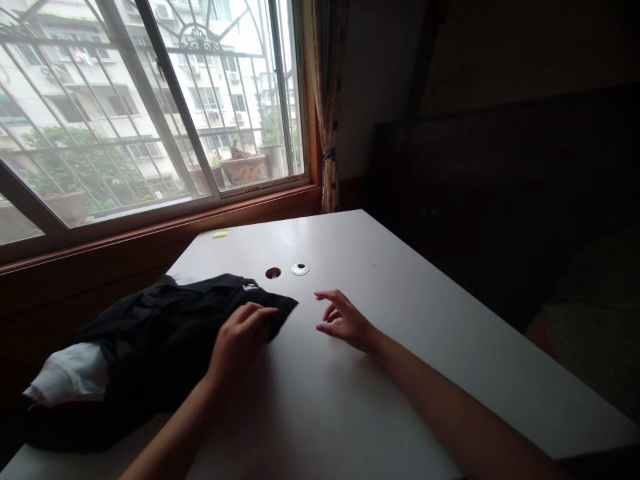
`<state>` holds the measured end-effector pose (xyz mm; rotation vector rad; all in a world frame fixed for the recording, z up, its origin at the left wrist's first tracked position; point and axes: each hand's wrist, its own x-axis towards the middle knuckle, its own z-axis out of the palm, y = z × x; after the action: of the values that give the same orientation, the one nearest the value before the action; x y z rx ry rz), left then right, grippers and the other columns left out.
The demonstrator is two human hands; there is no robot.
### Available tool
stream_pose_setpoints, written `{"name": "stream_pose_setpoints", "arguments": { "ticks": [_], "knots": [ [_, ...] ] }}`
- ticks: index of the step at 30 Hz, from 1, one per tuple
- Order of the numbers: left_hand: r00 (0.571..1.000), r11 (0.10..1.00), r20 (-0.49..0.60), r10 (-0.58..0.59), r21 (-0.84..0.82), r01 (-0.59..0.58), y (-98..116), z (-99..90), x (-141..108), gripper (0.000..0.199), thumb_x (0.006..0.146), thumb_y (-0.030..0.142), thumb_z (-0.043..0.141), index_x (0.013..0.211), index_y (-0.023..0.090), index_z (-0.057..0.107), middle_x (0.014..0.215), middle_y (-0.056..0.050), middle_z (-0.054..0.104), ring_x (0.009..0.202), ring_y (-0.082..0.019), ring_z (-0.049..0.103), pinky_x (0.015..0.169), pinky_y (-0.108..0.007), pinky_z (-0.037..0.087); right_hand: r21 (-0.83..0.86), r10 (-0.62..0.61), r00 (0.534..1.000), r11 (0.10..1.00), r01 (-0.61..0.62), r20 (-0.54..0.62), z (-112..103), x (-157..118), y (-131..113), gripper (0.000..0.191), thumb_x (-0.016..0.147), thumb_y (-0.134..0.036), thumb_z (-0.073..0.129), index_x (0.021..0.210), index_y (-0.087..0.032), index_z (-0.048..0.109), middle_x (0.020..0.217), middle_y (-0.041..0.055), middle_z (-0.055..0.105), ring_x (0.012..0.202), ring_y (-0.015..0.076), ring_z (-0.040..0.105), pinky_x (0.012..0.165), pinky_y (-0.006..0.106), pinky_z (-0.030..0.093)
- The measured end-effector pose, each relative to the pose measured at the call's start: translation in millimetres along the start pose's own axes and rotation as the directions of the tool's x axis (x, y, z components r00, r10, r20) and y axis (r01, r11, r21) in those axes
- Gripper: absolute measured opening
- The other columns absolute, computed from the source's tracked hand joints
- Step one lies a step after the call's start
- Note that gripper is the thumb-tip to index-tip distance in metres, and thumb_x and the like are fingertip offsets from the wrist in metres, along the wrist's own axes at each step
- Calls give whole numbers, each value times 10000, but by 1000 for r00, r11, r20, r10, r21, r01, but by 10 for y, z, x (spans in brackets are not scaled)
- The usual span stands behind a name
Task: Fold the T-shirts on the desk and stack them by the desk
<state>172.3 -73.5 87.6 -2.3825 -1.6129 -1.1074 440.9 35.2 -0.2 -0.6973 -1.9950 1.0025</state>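
A heap of dark clothing, mostly a black garment [165, 327], lies on the left part of the white table [320, 413]. A piece of white clothing [75, 373] pokes out at its near left end. My left hand [243, 333] is closed at the heap's right end, fingers bent over the black fabric; a pointed corner of it sticks out past the fingertips. To the right, my right hand [347, 323] hovers just above the tabletop, thumb and fingers curved and apart, with nothing between them.
Near the table's far side are a round cable hole [273, 273] and a round silvery grommet [300, 269]. A yellow sticky note [220, 234] is at the far left corner. Beyond stand a barred window [200, 100] and a tied curtain [329, 113]. The right side is dark.
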Motion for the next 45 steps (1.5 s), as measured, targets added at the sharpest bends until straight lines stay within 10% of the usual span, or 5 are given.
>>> {"name": "stream_pose_setpoints", "arguments": {
  "ticks": [7, 23, 36, 42, 45],
  "knots": [
    [760, 874, 469, 451, -405, -269, 649, 266, -2, 320, 1007, 269, 578, 1318, 308, 643, 1348, -19, 671, 1169, -206, 658, 1036, -350, 521, -44, -203, 948, 975, 220, 245, -59, 50, 81, 250, 970, -244, 580, 1138, -291, 760, 1264, 69, 657, 1145, 234, 643, 1050, 422, 499],
    [961, 963, 203, -187, -154, 220, -814, 332, -189, 341, 980, 431, 560, 1277, 278, 631, 1165, -81, 672, 1070, -272, 665, 900, -461, 581, -185, 209, 913, 940, -286, -349, -1111, -12, 25, 239, 920, -317, 551, 817, -258, 758, 983, 36, 772, 1009, 240, 705, 987, 422, 534],
    [883, 862, 466, -65, -419, 285, -400, 297, -262, 854, 954, 395, 655, 1624, 315, 132, 1623, -136, 368, 1439, -312, 441, 1152, -517, 425, -365, 200, 954, 925, -108, 223, -652, -17, -256, 334, 884, -511, 690, 1133, -306, 776, 1185, 70, 739, 1112, 317, 659, 976, 441, 511],
    [973, 992, 206, -100, -55, 114, -649, 323, -231, 585, 951, 277, 618, 1506, 305, 435, 1296, -82, 673, 1244, -291, 592, 1011, -501, 533, -123, 463, 638, 856, -502, 615, -751, -68, -577, 423, 887, -585, 648, 1068, -221, 765, 920, 60, 776, 648, 183, 697, 549, 266, 481],
    [994, 995, 94, -64, 78, 57, -618, 194, -185, 273, 971, 261, 567, 1226, 263, 664, 1079, -65, 732, 1050, -270, 650, 896, -435, 562, 12, 384, 839, 907, -421, 387, -765, -42, -527, 377, 898, -553, 648, 1011, -205, 740, 859, 47, 753, 643, 170, 667, 619, 296, 525]
  ]
}}
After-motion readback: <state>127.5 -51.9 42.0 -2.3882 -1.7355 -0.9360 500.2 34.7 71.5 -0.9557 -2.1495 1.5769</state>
